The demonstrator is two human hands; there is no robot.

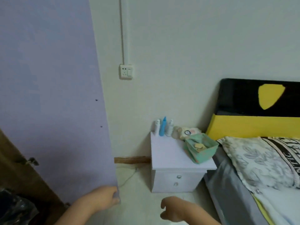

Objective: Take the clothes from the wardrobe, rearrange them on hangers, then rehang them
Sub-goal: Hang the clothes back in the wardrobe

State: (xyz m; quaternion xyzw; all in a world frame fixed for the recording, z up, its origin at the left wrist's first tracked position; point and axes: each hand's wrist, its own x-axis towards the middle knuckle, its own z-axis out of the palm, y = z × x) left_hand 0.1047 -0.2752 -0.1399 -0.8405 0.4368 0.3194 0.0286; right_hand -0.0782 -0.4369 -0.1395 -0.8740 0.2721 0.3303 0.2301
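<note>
While the left hand (pixel 112 197) grips the near lower edge of the lilac wardrobe door (pixel 52 95), its fingers (pixel 117 200) curled round that edge, the right hand (pixel 170 210) hangs free just to its right, loosely curled and holding nothing. That door is a tall panel, long axis upright, edge-on toward the viewer; its hinges sit on the brown frame (pixel 19 168) at the left, so the open side lies leftward of the left hand, which is plainly the nearer one. Something dark and shiny (pixel 14 207) shows at the near left inside the wardrobe; whether it is clothing I cannot tell, and no hangers show. Farther right stands a white nightstand (pixel 175 161) carrying bottles (pixel 162 127) and a green basket (pixel 201 148), touching the bed (pixel 259 168). On the far wall is a socket (pixel 126 71).
</note>
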